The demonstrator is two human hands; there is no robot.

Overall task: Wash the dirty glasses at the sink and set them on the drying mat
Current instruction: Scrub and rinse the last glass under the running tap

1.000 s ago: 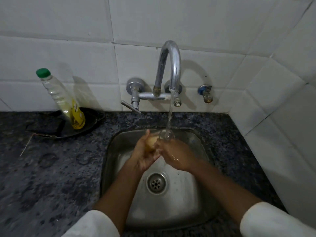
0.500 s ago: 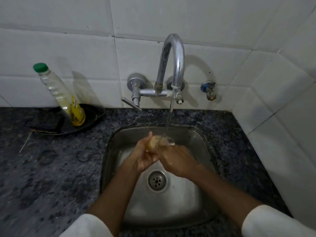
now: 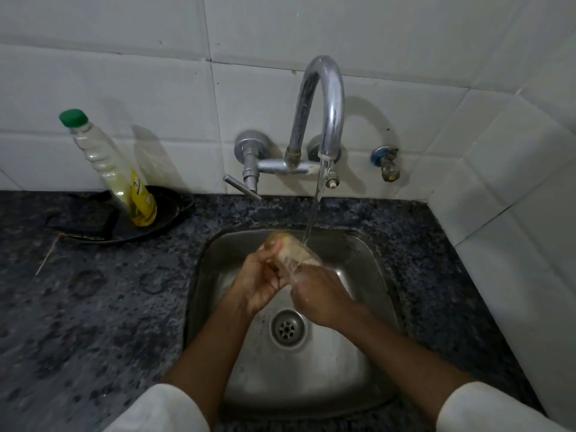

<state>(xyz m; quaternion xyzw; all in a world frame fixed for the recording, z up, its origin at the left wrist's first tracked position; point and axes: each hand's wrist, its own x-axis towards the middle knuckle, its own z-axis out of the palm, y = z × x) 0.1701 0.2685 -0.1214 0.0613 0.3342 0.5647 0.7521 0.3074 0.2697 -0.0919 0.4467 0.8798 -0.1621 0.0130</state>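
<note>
A clear glass [image 3: 291,249] with a yellowish tint lies tilted on its side over the steel sink [image 3: 367,254], under the water stream [image 3: 313,210] from the chrome tap [image 3: 324,98]. My left hand [image 3: 258,283] grips its left end, fingers wrapped around it. My right hand [image 3: 321,299] holds the glass from below on its right side. Water runs over the glass and my right hand. No drying mat is in view.
A bottle of yellow dish liquid [image 3: 117,173] with a green cap leans in a dark pan [image 3: 162,222] on the dark granite counter [image 3: 93,307] at the left. White tiled walls close in behind and to the right. The drain [image 3: 288,328] sits below my hands.
The glass has been turned and tipped more onto its side under the stream. Both hands have stayed on it over the sink.
</note>
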